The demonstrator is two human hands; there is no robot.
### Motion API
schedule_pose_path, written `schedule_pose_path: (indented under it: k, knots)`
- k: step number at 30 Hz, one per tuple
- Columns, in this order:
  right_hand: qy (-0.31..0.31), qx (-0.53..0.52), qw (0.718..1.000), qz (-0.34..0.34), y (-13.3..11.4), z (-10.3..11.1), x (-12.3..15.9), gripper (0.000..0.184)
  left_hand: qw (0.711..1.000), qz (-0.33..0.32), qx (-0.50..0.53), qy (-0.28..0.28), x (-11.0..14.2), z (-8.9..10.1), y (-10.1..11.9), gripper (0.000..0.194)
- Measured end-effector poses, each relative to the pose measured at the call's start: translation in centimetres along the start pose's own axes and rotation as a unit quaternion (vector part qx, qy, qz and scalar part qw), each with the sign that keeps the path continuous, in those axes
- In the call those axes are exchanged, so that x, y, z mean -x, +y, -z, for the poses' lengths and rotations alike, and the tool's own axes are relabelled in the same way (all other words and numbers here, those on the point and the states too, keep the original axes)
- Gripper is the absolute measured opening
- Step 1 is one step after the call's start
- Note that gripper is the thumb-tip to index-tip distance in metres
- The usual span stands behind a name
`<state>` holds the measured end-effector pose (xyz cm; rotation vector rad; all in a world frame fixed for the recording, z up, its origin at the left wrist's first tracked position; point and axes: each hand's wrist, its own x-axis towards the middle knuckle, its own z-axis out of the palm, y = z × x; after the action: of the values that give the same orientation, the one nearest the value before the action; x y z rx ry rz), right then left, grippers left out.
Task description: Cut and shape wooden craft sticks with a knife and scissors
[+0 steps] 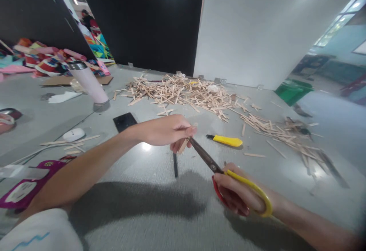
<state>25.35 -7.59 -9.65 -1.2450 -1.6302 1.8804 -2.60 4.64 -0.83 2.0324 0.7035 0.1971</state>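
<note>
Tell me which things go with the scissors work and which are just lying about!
Seem part of it:
- scissors, in the right hand
- wooden piece, in the left hand
- likely the stick heap
- perhaps the yellow cutter

Probably just about:
- white mouse
- pale bottle

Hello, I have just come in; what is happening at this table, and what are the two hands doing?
A person holds scissors in the right hand. The left hand pinches a small wooden piece, with the blade tips right at its fingers. Whether they are cutting is too small to tell. A yellow cutter lies nearby, and a heap of wooden sticks lies farther back.
</note>
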Motion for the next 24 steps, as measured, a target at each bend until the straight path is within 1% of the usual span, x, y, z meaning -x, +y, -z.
schedule_pose_path:
  k: [2, 5, 7, 9, 11, 14, 17, 19, 21, 24]
  knots:
    - [-0.003, 0.008, 1.000, -0.016, 0.2, 0.0, -0.1, 0.077, 1.000, 0.000, -0.005, -0.008, 0.0, 0.0, -0.1, 0.070]
    - [-0.014, 0.011, 0.999, -0.027, 0.4, 0.0, -0.2, 0.075, 1.000, 0.007, -0.005, -0.017, -0.1, 0.1, -0.3, 0.066]
    - [-0.018, -0.015, 0.999, -0.032, 0.6, 0.0, -0.2, 0.075, 1.000, 0.009, -0.004, -0.023, -0.1, 0.2, -0.6, 0.063]
    - [-0.033, -0.071, 0.996, -0.039, 0.9, 0.0, -0.4, 0.074, 1.000, 0.005, -0.003, -0.029, -0.1, 0.4, -0.8, 0.062]
    - [-0.070, -0.152, 0.985, -0.043, 1.2, 0.0, -0.6, 0.072, 0.999, -0.001, -0.001, -0.032, -0.2, 0.5, -0.9, 0.061]
    - [-0.149, -0.265, 0.952, -0.027, 1.7, 0.2, -1.2, 0.070, 0.999, -0.007, 0.011, -0.034, -0.4, 0.8, -0.9, 0.058]
    - [-0.186, -0.325, 0.927, -0.010, 2.2, 0.5, -1.5, 0.071, 0.999, -0.012, 0.017, -0.035, -0.5, 1.2, -1.0, 0.058]
    - [-0.174, -0.329, 0.928, 0.006, 2.4, 0.7, -1.5, 0.074, 0.999, -0.009, 0.011, -0.036, -0.5, 1.4, -1.0, 0.057]
    - [-0.126, -0.293, 0.948, 0.018, 2.4, 1.0, -1.4, 0.077, 1.000, -0.007, 0.006, -0.028, -0.5, 1.6, -1.0, 0.055]
    - [-0.040, -0.182, 0.982, 0.028, 1.9, 1.6, -1.1, 0.077, 1.000, -0.017, 0.013, 0.018, -0.3, 1.6, -0.6, 0.054]
